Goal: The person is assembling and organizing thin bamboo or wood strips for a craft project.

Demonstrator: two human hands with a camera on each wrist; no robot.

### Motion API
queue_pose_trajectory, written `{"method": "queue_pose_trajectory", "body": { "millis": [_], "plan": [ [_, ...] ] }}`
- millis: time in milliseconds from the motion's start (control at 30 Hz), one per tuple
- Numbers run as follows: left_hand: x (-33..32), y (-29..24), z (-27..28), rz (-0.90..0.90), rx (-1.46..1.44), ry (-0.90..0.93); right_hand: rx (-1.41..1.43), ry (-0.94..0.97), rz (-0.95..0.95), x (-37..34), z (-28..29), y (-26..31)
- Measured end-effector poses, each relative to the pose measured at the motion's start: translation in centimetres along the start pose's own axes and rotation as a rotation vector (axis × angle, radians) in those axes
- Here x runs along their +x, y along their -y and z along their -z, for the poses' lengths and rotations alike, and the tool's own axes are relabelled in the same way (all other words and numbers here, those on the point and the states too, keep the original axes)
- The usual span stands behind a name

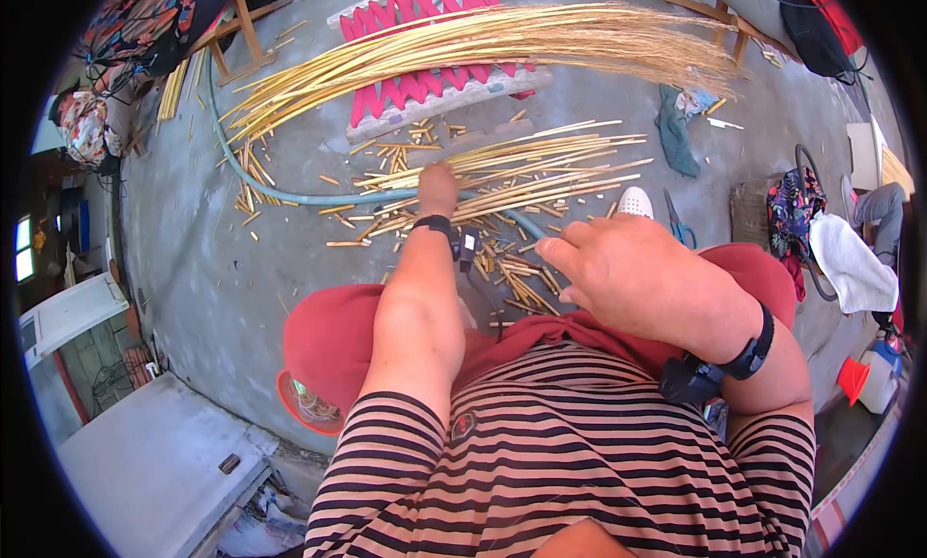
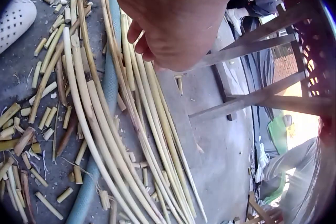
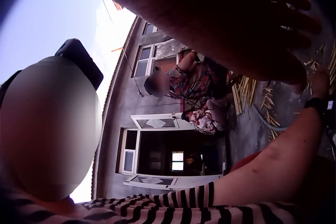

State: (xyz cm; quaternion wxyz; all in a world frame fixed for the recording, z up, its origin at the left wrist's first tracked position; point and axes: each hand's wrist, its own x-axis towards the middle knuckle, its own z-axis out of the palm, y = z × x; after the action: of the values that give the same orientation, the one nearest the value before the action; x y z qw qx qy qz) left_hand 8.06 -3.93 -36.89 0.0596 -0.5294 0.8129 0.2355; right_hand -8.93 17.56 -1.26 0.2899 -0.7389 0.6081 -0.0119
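Note:
My left hand (image 1: 437,189) reaches down to a loose pile of thin yellow stalks (image 1: 541,157) on the concrete floor. In the left wrist view, the fingers of this hand (image 2: 170,22) curl in at several long stalks (image 2: 152,98), which run out below it; the palm side is hidden. My right hand (image 1: 647,278) hovers above my right thigh, fingers relaxed and slightly spread, holding nothing. Dark against the light in the right wrist view, the same hand (image 3: 231,29) shows its fingers apart. Short cut stalk pieces (image 1: 517,273) lie scattered between my feet.
A long bundle of stalks with feathery tops (image 1: 483,51) lies across a pink-laced rack (image 1: 425,90). A blue-green hose (image 1: 333,199) crosses the floor under the pile. Scissors (image 1: 680,223) lie beside my white shoe (image 1: 635,203). A teal cloth (image 1: 678,138) is farther right.

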Motion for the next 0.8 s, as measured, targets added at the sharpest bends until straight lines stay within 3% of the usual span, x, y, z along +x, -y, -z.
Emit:
{"method": "queue_pose_trajectory", "body": {
  "millis": [67,200,300,400,500,600,800],
  "plan": [
    [1.5,1.7,-0.3,-0.057,0.104,-0.165,-0.016,-0.009,-0.010,0.0,-0.1,0.0],
    [2.4,1.7,-1.2,-0.115,0.264,-0.019,-0.032,0.004,-0.055,-0.3,-0.5,0.0],
    [1.6,1.5,-2.8,-0.169,0.317,-0.106,-0.020,-0.019,-0.066,-0.2,-1.3,0.0],
    [0.7,0.0,-2.5,-0.155,0.308,-0.111,-0.025,0.004,-0.086,-0.2,-2.0,0.4],
    [1.2,-0.3,-3.1,-0.024,0.153,-0.085,-0.025,0.037,-0.100,-0.3,-2.2,0.7],
    [2.3,-0.2,-3.9,-0.032,0.099,-0.173,0.013,-0.026,-0.118,-0.6,-2.5,1.3],
    [4.6,0.1,-4.4,-0.125,0.187,-0.181,0.007,-0.003,-0.123,-1.1,-1.9,1.4]
  ]
}}
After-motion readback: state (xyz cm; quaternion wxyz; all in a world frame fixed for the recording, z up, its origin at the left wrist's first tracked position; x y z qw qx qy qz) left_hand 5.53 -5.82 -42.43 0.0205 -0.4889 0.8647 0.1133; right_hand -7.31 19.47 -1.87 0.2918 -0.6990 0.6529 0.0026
